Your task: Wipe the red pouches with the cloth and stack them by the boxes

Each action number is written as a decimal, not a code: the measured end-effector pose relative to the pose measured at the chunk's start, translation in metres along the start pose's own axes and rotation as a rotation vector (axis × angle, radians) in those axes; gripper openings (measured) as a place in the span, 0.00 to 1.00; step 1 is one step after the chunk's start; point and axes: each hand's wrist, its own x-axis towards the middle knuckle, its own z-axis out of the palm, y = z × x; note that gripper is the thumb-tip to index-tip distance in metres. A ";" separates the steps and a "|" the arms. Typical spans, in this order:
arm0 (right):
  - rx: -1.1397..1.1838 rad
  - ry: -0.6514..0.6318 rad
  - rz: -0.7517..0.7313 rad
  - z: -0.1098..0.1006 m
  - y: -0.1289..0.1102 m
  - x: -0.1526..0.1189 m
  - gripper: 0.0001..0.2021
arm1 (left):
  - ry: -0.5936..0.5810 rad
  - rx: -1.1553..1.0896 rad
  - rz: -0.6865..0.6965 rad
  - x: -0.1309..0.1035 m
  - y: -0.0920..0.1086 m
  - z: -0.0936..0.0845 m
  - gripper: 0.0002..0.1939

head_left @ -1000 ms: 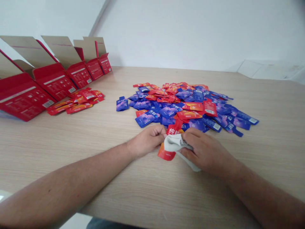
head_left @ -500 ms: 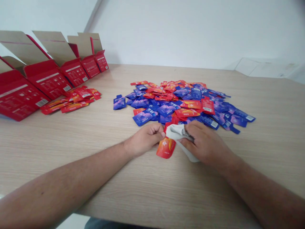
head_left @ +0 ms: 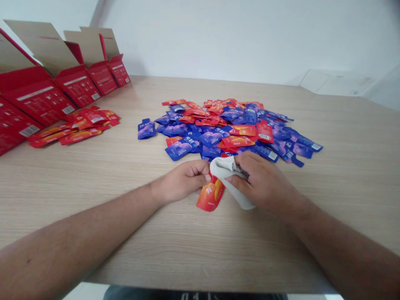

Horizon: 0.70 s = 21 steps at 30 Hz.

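Between thumb and fingers, my left hand pinches a red-orange pouch by its upper left edge, holding it tilted over the near part of the table. My right hand is closed on a folded pale grey cloth. The cloth lies against the upper part of the pouch and hides its top. Just beyond both hands spreads a loose heap of blue pouches and red-orange pouches.
Several red cardboard boxes stand in a row at the left with their flaps up. A small pile of red-orange pouches lies before them. One blue pouch sits at the heap's left edge. A pale wall rises behind the wooden table.
The view has shifted, so the boxes and heap sit further left and higher. The cloth has slid over the pouch's top, covering more of it. Both hands keep their holds.
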 end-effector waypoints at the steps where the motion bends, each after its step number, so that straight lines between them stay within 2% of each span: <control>1: -0.009 0.033 0.028 0.000 0.001 0.000 0.09 | 0.002 0.006 0.006 0.000 0.000 0.000 0.18; 4: -0.031 0.097 0.083 -0.001 0.004 0.001 0.10 | 0.003 0.026 0.015 0.000 0.000 0.000 0.17; 9: -0.008 -0.017 -0.015 -0.001 0.002 0.000 0.08 | -0.029 0.035 -0.001 0.000 0.000 -0.001 0.17; 13: -0.056 0.066 0.073 -0.001 0.002 0.001 0.10 | 0.010 0.051 0.004 0.000 0.001 -0.001 0.17; 18: -0.013 -0.032 -0.011 -0.002 0.000 0.001 0.08 | -0.006 0.047 -0.008 -0.001 0.002 0.000 0.17; 21: -0.035 0.025 0.057 -0.002 0.003 0.001 0.09 | 0.007 0.035 -0.001 -0.001 0.002 0.000 0.16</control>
